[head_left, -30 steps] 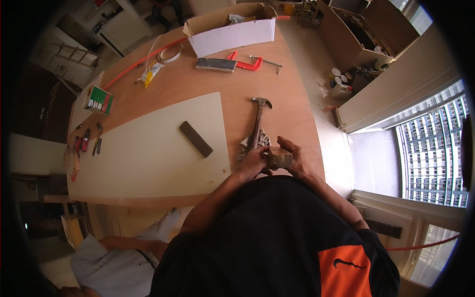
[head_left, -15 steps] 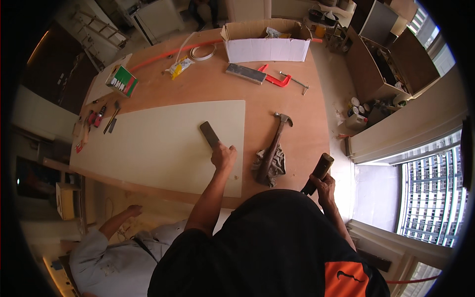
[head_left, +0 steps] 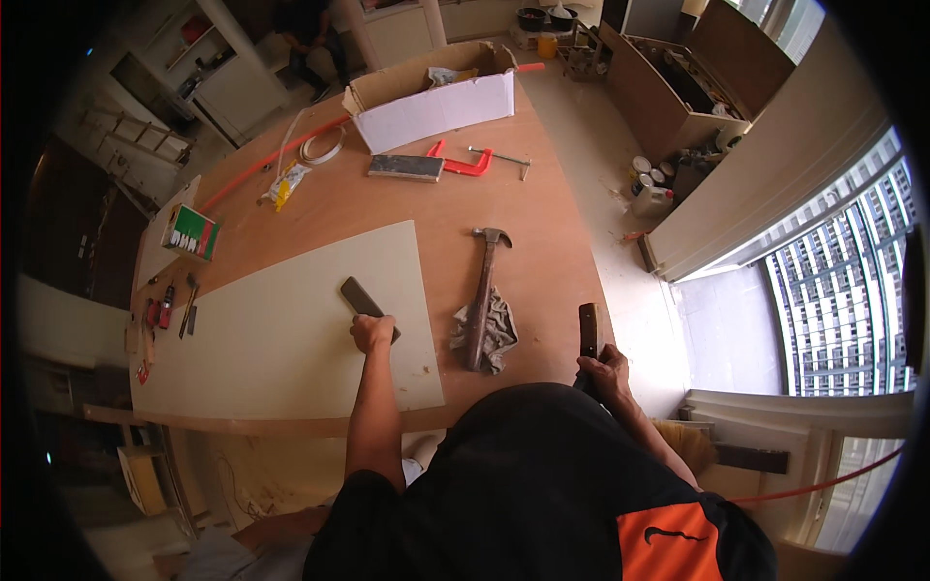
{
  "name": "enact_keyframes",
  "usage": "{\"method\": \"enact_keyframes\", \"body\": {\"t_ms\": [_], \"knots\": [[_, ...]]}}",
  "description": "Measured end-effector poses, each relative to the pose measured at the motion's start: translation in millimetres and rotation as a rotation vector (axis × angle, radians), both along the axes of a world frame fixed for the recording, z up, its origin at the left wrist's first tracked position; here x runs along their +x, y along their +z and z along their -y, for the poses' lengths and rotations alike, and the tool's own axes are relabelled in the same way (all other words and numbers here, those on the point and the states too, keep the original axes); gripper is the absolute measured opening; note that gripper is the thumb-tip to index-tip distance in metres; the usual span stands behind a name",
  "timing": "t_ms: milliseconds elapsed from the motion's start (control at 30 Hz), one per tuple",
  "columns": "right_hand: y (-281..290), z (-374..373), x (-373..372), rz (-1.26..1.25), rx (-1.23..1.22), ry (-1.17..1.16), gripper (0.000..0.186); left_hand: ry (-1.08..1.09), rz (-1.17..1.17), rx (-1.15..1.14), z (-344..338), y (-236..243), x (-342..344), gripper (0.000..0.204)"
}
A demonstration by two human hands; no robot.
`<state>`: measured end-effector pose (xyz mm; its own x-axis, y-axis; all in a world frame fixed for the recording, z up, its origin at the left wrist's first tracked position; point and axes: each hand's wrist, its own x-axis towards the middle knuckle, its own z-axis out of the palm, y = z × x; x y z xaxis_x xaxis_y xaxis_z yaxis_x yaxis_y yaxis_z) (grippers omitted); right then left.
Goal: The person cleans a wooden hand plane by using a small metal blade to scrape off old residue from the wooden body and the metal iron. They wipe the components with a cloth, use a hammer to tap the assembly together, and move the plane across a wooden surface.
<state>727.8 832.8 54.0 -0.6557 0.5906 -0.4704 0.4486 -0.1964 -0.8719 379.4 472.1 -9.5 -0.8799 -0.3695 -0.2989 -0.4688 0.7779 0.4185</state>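
Note:
My left hand (head_left: 372, 333) is closed around a flat grey-brown bar (head_left: 360, 296), held over the cream sheet (head_left: 281, 329) near its right part. I cannot tell whether the bar touches the sheet. At the table's right edge, my right hand (head_left: 606, 372) grips a dark brown wooden-looking block (head_left: 590, 329) upright, its lower part hidden by my fingers. Between my hands a claw hammer (head_left: 483, 290) lies with its handle on a crumpled grey cloth (head_left: 501, 334).
Farther back on the table (head_left: 542, 223) are a grey block (head_left: 406, 168), a red clamp (head_left: 467, 165), an open carton (head_left: 441, 114) and a green box (head_left: 191, 232). A red drill (head_left: 163, 310) lies at left. A co-worker's grey sleeve (head_left: 232, 555) shows at lower left.
The whole view has swung, shifting the table leftward. My left hand now shows the bar's lower end beyond my fingers. The block in my right hand stands more upright. The co-worker's reaching hand is gone.

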Motion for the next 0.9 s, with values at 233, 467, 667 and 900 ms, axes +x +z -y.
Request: {"method": "enact_keyframes", "body": {"t_ms": [233, 467, 667, 900], "knots": [[17.0, -38.4, 39.1, -0.024, -0.221, 0.008, 0.038, 0.169, 0.217, 1.306, 0.4, 17.0, 25.2, 0.015], [12.8, -115.1, 60.6, -0.041, -0.238, -0.006, 0.046, -0.068, 0.312, 1.642, -120.9, 69.1, 124.2, 0.04], [-28.9, -229.9, 86.8, 0.084, -0.176, -0.006, 0.04, -0.21, 0.498, 1.589, -272.6, 70.0, 191.5, 0.047], [-58.4, -368.6, 133.8, 0.125, -0.223, -0.07, 0.028, -0.133, 0.641, 1.612, -415.7, 83.1, 242.6, 0.036]]}}
